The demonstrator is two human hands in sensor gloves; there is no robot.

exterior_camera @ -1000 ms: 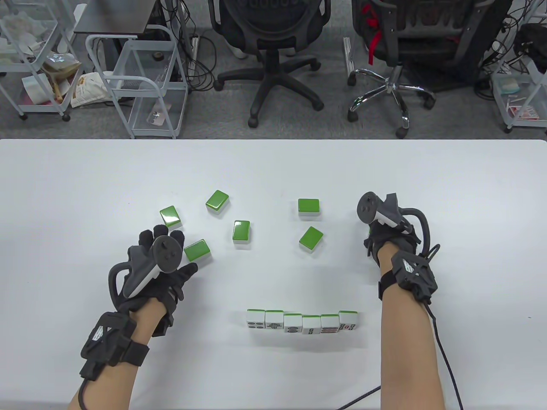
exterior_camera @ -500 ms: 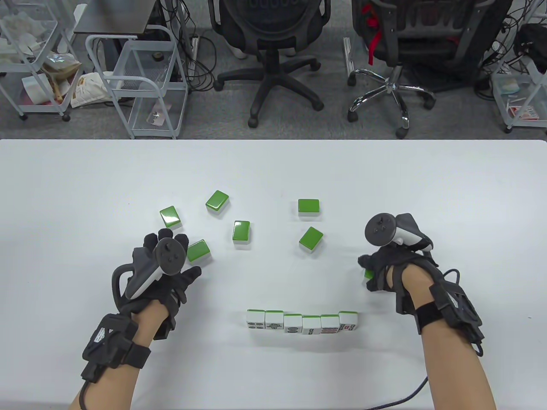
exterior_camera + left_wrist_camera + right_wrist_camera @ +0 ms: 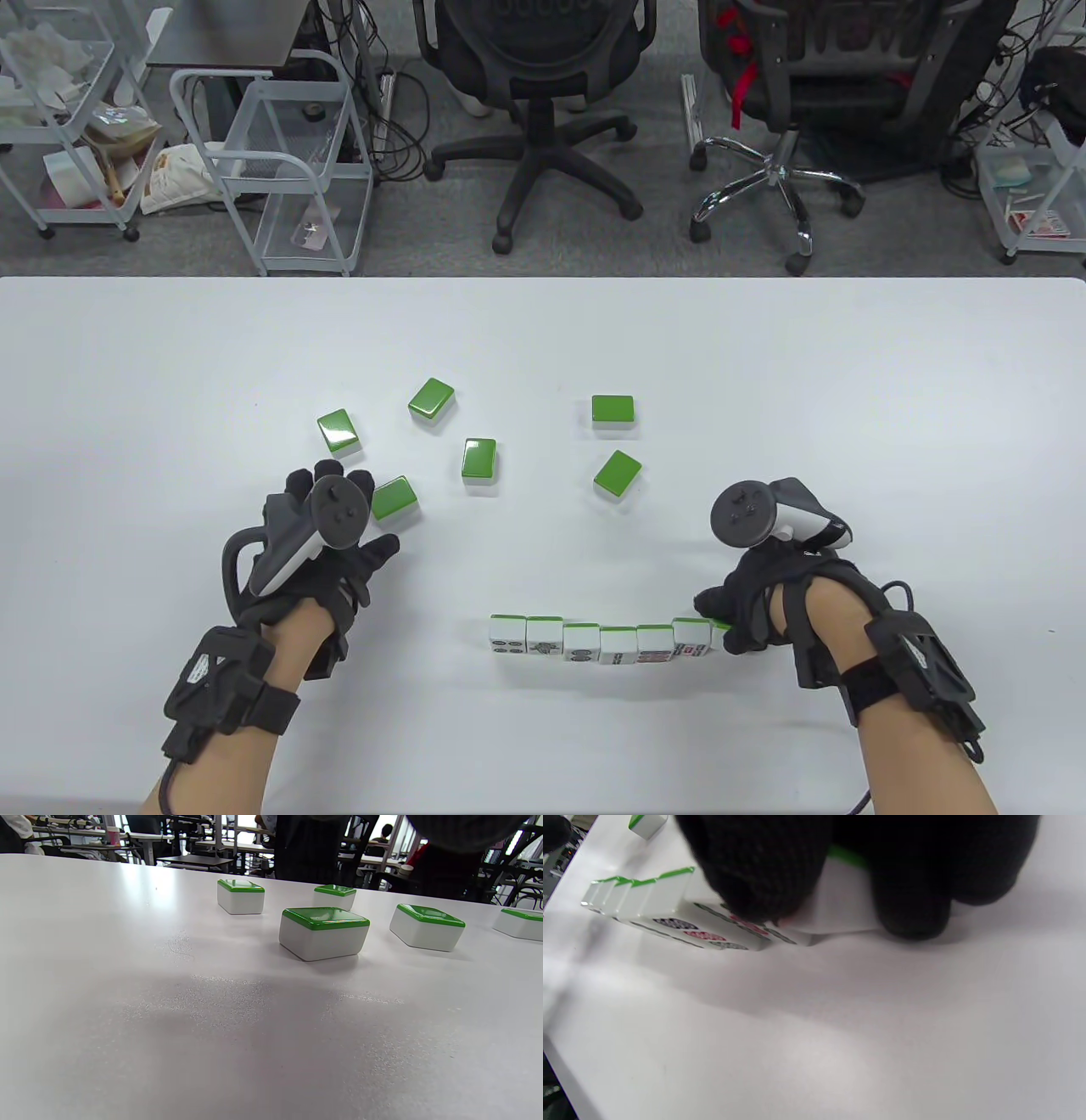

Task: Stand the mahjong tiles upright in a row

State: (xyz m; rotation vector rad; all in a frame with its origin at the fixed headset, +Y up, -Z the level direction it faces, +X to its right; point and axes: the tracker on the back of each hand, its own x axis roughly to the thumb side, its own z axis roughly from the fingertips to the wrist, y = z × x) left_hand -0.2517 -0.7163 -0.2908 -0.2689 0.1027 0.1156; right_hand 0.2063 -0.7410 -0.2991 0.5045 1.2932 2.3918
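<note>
The row of upright tiles (image 3: 601, 641) stands near the front of the white table (image 3: 848, 382), six side by side with printed faces toward the person. At the row's right end the right hand (image 3: 751, 607) pinches a seventh tile (image 3: 840, 895), its fingers (image 3: 908, 899) closed around it; the tile's green edge peeks out just beside the row's last tile, and in the right wrist view it sits against the table surface, touching or nearly touching that end tile. To the right of the row beyond the hand, bare tabletop runs to the table's right edge. Behind the row lie six loose tiles (image 3: 618, 473), green backs up, spread apart from one another. The left hand (image 3: 327, 543) rests well left of the row, fingers loosely spread and holding nothing, its fingertips just beside the nearest loose tile (image 3: 394, 498). Left of the row, open surface stretches to the table's left edge
</note>
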